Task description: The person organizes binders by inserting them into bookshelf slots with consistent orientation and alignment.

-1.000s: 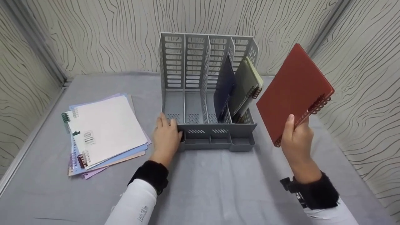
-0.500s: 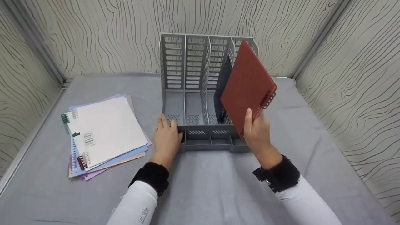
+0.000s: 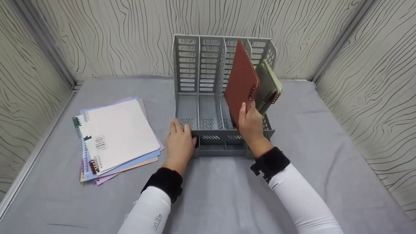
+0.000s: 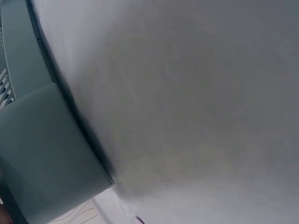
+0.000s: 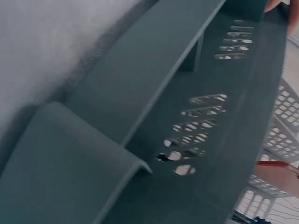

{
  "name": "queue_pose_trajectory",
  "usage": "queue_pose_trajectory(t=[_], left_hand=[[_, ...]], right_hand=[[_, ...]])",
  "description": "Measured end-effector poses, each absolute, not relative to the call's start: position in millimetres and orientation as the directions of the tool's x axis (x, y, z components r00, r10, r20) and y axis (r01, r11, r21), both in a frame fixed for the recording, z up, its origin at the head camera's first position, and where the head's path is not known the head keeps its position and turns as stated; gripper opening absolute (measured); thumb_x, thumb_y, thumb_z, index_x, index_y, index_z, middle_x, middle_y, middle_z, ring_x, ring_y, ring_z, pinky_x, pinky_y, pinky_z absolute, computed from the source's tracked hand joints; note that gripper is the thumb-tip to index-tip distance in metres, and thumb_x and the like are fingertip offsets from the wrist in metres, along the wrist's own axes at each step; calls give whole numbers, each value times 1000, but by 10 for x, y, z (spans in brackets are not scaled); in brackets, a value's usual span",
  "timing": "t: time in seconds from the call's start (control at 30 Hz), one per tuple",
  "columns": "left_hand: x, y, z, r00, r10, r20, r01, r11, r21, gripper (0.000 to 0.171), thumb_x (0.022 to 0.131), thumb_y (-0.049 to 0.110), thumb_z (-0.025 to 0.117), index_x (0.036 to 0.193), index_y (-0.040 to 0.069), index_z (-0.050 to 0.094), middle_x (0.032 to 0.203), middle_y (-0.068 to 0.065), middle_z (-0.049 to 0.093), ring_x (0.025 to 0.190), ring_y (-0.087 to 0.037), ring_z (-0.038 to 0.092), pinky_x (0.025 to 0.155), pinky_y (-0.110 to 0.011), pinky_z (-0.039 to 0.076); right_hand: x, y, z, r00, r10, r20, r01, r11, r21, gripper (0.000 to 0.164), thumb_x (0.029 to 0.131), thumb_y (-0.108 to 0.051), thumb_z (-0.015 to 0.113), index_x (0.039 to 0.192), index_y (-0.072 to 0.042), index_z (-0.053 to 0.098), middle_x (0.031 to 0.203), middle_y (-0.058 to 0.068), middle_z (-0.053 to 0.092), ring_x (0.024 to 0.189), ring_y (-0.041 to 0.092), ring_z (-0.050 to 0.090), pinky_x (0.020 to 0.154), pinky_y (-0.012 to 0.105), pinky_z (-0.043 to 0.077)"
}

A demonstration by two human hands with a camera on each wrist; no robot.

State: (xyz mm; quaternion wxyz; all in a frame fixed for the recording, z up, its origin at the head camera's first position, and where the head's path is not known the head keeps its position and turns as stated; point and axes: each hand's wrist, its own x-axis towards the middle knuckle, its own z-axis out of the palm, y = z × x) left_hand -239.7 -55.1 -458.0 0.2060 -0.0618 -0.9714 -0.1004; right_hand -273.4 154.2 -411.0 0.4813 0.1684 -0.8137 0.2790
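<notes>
My right hand holds a red spiral notebook by its coil edge, tilted, above the third compartment from the left of a grey file organizer. The notebook's lower corner is hidden by the hand. In the right wrist view, part of the red notebook shows beyond the organizer's slotted front wall. My left hand grips the organizer's front left corner, fingers over the front wall and thumb at the small front pocket. Notebooks with a pale green cover lean in the rightmost compartment.
A loose stack of spiral notebooks, a white one on top, lies left of the organizer on a grey cloth. Patterned panels wall in the back and sides. The two left compartments stand open at the top.
My right hand has carried the red notebook leftward from beside the organizer to over its third compartment, now covering the dark blue notebook there. The left hand keeps its grip on the corner.
</notes>
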Motion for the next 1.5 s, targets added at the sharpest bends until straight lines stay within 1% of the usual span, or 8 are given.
queue_pose_trajectory(t=[0.13,0.4,0.63,0.83,0.93,1.1,1.27,1.5], left_hand=[[-2450,-512,-4526,-899,82,430,164,974,158,43,82,36,70,96,0,52,133,-34,40,119,-42,44,81,-44,49],[-2492,-445,-4528,-895,88,437,178,969,170,43,81,37,70,98,1,52,134,-34,40,119,-42,44,80,-43,50],[-2476,-445,-4537,-902,85,422,171,971,170,44,81,37,70,99,1,52,134,-33,40,119,-41,44,80,-43,50],[-2454,-463,-4559,-914,78,397,161,971,179,44,82,37,69,101,1,52,135,-33,39,121,-41,43,83,-43,49],[-2456,-479,-4559,-921,73,383,151,972,177,44,83,38,69,101,1,53,136,-33,38,122,-41,42,83,-43,49],[-2462,-500,-4563,-907,73,414,153,975,162,43,82,37,70,96,1,51,134,-34,40,120,-41,44,83,-42,50],[-2449,-520,-4583,-896,73,439,161,972,168,43,80,36,71,94,1,51,132,-34,41,118,-42,46,83,-43,50],[-2424,-539,-4611,-905,64,420,153,971,183,43,80,36,72,94,1,51,133,-34,41,119,-42,45,83,-44,50]], right_hand=[[-2851,1558,-4110,-468,23,884,-524,797,-299,22,89,3,50,108,14,47,76,25,57,62,39,60,52,49,48],[-2987,1628,-4155,-491,68,869,-493,800,-341,21,92,2,48,108,14,46,74,24,56,64,40,58,55,51,47],[-3056,1670,-4303,-581,105,807,-456,780,-429,27,95,-3,43,116,14,45,81,27,59,72,42,60,61,52,47],[-3083,1673,-4367,-700,148,698,-395,735,-551,34,98,-10,39,125,11,42,92,29,61,82,42,61,69,52,47],[-3103,1655,-4351,-747,163,645,-358,719,-596,37,99,-12,37,129,10,39,99,29,61,87,41,61,73,52,47],[-3142,1617,-4319,-781,144,608,-329,732,-596,41,100,-13,36,134,10,34,101,31,60,88,40,62,73,51,48],[-3162,1582,-4306,-812,163,560,-280,734,-619,41,99,-12,37,134,9,34,99,31,61,88,41,62,72,51,48],[-3218,1553,-4335,-860,176,478,-212,730,-650,43,99,-11,39,137,6,32,101,31,61,87,42,62,72,53,47]])
